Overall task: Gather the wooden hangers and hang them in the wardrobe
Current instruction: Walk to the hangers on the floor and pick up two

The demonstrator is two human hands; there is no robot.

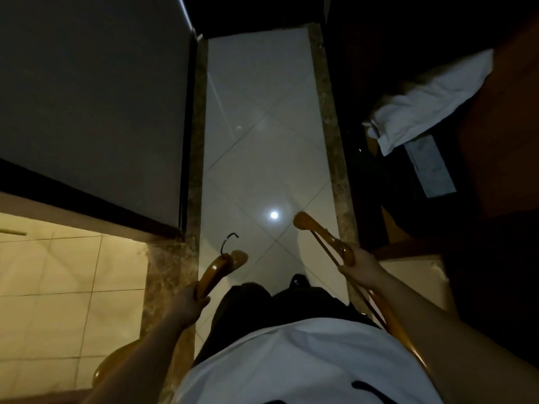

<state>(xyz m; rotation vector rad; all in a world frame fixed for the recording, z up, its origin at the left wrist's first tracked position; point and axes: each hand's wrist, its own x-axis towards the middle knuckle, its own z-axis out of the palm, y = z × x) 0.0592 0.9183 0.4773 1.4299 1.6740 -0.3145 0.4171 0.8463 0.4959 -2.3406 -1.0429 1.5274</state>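
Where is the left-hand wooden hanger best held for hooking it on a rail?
Probably on the curved arm of the wooden hanger, near the neck, coming from the end away from the hook, where the left hand grips it: the metal hook sticks out clear of the grip.

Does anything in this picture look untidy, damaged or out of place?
Yes. A white cloth lies rumpled on the dark furniture at the right. The wooden hangers gripped by the left hand and the right hand look whole.
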